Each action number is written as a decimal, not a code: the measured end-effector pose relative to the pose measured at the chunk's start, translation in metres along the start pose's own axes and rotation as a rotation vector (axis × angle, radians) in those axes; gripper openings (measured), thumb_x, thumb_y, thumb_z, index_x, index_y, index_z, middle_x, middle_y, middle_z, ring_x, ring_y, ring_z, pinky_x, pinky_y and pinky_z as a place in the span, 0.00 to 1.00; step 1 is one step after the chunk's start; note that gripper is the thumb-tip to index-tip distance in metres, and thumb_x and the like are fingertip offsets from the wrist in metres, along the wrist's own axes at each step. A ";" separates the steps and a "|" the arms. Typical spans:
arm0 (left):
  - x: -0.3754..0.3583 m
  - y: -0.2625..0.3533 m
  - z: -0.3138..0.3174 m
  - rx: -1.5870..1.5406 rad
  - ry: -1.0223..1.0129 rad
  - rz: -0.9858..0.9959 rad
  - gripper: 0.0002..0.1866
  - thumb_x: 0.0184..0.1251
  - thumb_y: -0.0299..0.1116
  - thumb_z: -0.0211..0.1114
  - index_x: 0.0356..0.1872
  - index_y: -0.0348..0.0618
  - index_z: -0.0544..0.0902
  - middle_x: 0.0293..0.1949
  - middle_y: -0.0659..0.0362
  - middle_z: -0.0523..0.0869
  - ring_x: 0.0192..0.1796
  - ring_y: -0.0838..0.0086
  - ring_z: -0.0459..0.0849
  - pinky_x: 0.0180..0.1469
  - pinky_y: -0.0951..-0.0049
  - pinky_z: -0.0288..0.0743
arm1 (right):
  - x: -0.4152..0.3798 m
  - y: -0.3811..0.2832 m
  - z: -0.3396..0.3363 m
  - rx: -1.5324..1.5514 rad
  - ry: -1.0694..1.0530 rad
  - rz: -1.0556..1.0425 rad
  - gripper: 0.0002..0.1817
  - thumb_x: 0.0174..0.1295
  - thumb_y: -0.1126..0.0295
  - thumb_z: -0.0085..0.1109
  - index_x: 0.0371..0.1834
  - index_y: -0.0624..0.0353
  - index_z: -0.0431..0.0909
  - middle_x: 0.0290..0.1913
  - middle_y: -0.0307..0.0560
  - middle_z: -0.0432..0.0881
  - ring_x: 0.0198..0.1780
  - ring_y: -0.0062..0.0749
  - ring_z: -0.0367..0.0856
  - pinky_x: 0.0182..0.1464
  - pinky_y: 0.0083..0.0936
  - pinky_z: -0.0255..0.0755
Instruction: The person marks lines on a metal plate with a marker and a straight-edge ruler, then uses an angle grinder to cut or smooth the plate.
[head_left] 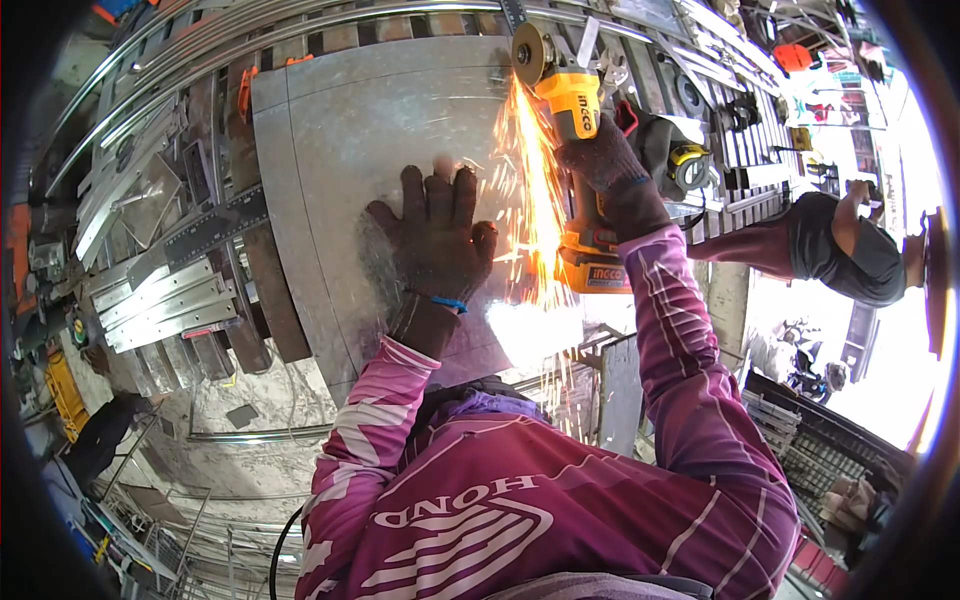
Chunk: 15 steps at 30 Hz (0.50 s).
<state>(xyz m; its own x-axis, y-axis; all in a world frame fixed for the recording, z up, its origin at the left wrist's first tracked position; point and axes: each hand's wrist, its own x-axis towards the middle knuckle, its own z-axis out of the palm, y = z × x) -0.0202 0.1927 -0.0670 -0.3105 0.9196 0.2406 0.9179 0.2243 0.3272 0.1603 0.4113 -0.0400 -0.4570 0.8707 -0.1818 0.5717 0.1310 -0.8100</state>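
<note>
Head view: left hand [437, 240], gloved, lies open and flat on the metal sheet [370, 130], fingers spread. Right hand [608, 160], gloved, is closed around the body of the yellow angle grinder [582, 170]. Grinder disc [527, 55] meets the sheet near its far edge; sparks [530, 200] stream toward the person. 1 tape measure [690, 165] lies just beside the right hand.

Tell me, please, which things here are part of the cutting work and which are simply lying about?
In use: angle grinder in right hand; metal sheet pressed flat by left hand.

Lying about: tape measure, steel ruler, metal profiles.
</note>
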 end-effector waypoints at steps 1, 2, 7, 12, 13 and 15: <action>0.001 0.000 -0.003 -0.013 -0.012 -0.001 0.35 0.62 0.53 0.62 0.71 0.53 0.74 0.76 0.55 0.68 0.77 0.47 0.63 0.67 0.16 0.47 | -0.005 -0.016 0.000 0.044 -0.032 0.033 0.21 0.47 0.72 0.74 0.46 0.62 0.79 0.35 0.43 0.85 0.36 0.33 0.84 0.38 0.32 0.79; 0.001 0.000 -0.005 -0.026 -0.025 -0.001 0.36 0.61 0.53 0.62 0.71 0.53 0.74 0.76 0.55 0.69 0.76 0.48 0.63 0.66 0.17 0.48 | -0.003 -0.013 -0.001 0.045 -0.032 0.033 0.21 0.47 0.72 0.74 0.46 0.62 0.79 0.35 0.43 0.85 0.36 0.33 0.84 0.38 0.32 0.79; 0.002 0.001 -0.005 0.016 -0.032 -0.004 0.36 0.60 0.53 0.63 0.71 0.53 0.74 0.75 0.55 0.69 0.76 0.49 0.63 0.64 0.19 0.51 | 0.005 -0.015 -0.004 -0.027 -0.066 0.136 0.21 0.47 0.72 0.73 0.46 0.62 0.79 0.37 0.43 0.86 0.38 0.32 0.84 0.38 0.32 0.79; 0.004 0.001 -0.007 0.023 -0.047 -0.002 0.35 0.60 0.53 0.63 0.70 0.53 0.75 0.75 0.56 0.69 0.76 0.49 0.63 0.64 0.19 0.52 | 0.005 -0.021 0.003 0.078 0.004 -0.006 0.21 0.47 0.72 0.72 0.46 0.62 0.79 0.37 0.44 0.86 0.38 0.32 0.85 0.37 0.32 0.79; 0.002 0.000 -0.005 0.006 -0.020 0.005 0.35 0.61 0.53 0.62 0.70 0.53 0.75 0.75 0.56 0.69 0.76 0.49 0.63 0.64 0.19 0.51 | 0.007 -0.020 0.004 0.051 0.017 -0.007 0.22 0.47 0.73 0.72 0.47 0.61 0.79 0.38 0.44 0.86 0.38 0.31 0.85 0.38 0.32 0.80; 0.002 -0.001 -0.004 -0.010 0.008 0.011 0.35 0.61 0.53 0.62 0.70 0.53 0.74 0.75 0.57 0.69 0.76 0.49 0.63 0.64 0.18 0.51 | 0.017 -0.013 -0.002 0.044 -0.060 0.029 0.22 0.47 0.73 0.72 0.48 0.61 0.79 0.39 0.44 0.86 0.38 0.31 0.85 0.38 0.31 0.80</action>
<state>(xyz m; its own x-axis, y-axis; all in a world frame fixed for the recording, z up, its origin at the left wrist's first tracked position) -0.0223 0.1931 -0.0634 -0.3024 0.9193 0.2517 0.9189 0.2110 0.3333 0.1467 0.4251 -0.0314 -0.4812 0.8437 -0.2379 0.5552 0.0834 -0.8275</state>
